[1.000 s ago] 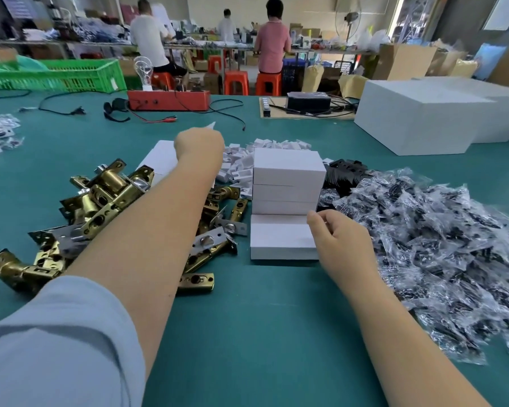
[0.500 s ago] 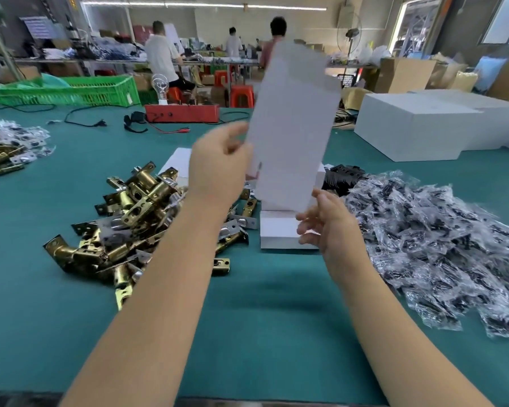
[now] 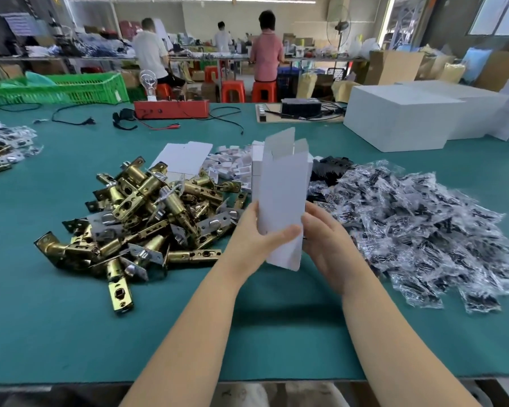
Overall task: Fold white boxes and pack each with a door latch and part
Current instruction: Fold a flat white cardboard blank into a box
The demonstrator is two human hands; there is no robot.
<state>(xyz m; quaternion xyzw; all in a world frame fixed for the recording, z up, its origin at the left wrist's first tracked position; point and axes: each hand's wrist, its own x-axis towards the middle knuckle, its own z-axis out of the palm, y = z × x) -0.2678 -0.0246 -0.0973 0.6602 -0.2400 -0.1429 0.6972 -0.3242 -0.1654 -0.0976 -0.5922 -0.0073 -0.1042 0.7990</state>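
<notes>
Box blank (image 3: 281,198) upright, gripped between left hand (image 3: 257,233), right hand (image 3: 325,239)

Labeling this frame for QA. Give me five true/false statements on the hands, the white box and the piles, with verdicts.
1. Both hands hold the white box blank. True: left hand and right hand grip its lower end.
2. The blank lies flat on the table. False: it is held upright above the table.
3. The brass latches are piled left of the hands. True.
4. The bagged parts sit in the green crate. False: they lie loose on the table, right of the hands.
5. A latch is in the right hand. False: it holds only the blank.
</notes>
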